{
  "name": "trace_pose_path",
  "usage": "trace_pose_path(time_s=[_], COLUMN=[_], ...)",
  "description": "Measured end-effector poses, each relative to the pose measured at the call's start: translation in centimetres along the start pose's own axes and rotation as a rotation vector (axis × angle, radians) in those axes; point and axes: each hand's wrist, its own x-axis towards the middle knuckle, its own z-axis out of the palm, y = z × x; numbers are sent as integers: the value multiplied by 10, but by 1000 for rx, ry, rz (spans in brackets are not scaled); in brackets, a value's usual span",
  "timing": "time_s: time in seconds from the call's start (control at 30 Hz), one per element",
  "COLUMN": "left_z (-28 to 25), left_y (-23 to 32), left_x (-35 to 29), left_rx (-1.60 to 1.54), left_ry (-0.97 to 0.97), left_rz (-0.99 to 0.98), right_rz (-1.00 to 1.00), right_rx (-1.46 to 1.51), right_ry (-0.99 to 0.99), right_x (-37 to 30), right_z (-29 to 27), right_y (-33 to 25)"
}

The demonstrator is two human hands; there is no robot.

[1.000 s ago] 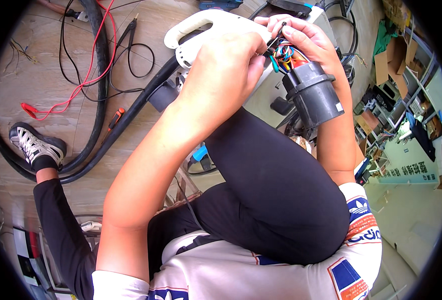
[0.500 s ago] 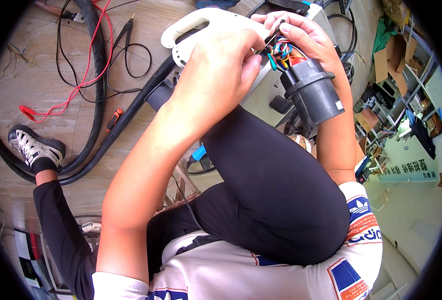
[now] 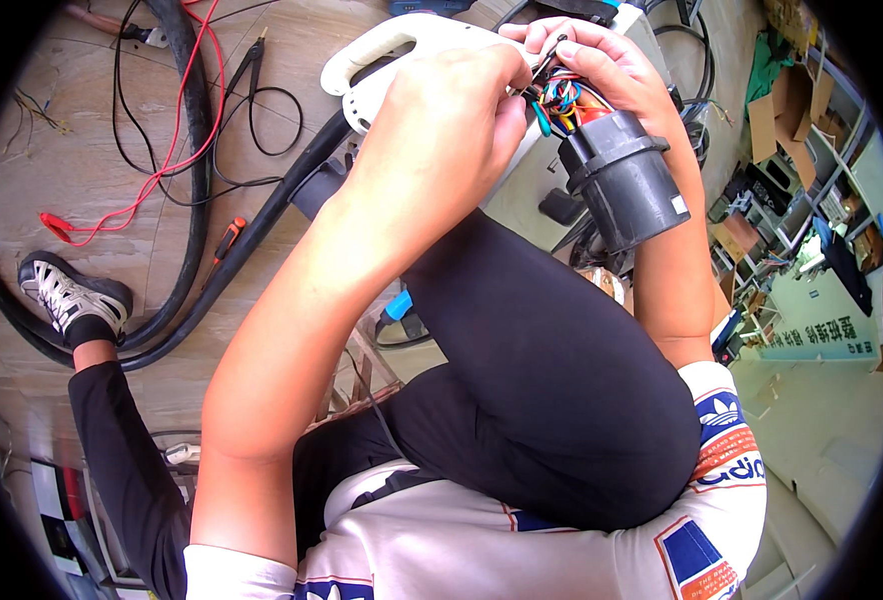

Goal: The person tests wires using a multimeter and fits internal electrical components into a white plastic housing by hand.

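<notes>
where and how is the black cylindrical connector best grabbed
Probably by the barrel of the black cylindrical connector, below its collar, fingers wrapping from the picture's lower left. The barrel is round and tilted; that side looks open, while the right forearm passes the other. Coloured wires crowd its upper end, near the left hand and right hand.

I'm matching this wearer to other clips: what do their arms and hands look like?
The left hand and right hand are ungloved, no ring or watch visible; the forearms are bare. The left sleeve is short and white; the right sleeve, also short, adds blue and orange panels.
</notes>
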Motion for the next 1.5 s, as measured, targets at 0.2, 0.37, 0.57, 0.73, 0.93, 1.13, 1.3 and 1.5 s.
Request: trace_pose_path(time_s=[0.2,0.37,0.57,0.73,0.93,1.13,1.3,1.5], left_z=[3,8,17,16,23,14,16,13], left_y=[1,5,5,12,10,9,7,10], left_x=[1,2,0,2,-2,-15,-19,-17], left_rx=[35,94,146,221,214,63,115,52], left_ry=[20,44,74,-38,60,52,52,31], left_rz=[-10,-1,4,7,-8,-69,-31,-78], right_rz=[42,-56,64,88,86,-37,-52,-7], right_rx=[-20,-29,-2,-31,26,-2,-14,-24], right_ry=[19,-47,25,50,24,-42,-69,12], right_x=[2,1,-3,-5,-4,-1,0,-2], right_z=[7,-2,6,0,4,3,-1,10], right_y=[-5,2,-6,-5,-7,-2,0,-5])
